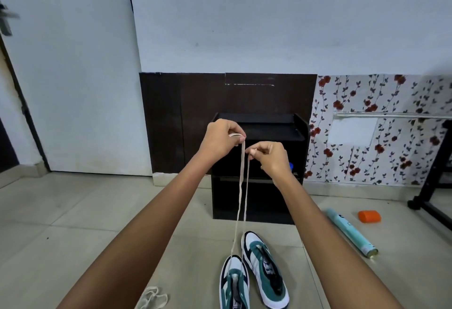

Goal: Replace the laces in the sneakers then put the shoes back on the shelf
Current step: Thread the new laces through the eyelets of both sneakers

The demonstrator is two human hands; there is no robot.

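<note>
Pinching one end each of the beige lace (241,181), the fingers (241,139) of the left hand (221,137) and right hand (272,159) are raised side by side. Both strands hang to the nearer sneaker (234,284) on the floor, seemingly threaded through its lowest eyelets. The other sneaker (265,269) lies just beside it, before the black shelf (266,201). A loose lace (151,297) lies left; a teal tube (351,233), its print unreadable, and an orange cap (369,216) lie right.

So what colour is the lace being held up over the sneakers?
Cream-beige; the lace shows best in the head view.
</note>
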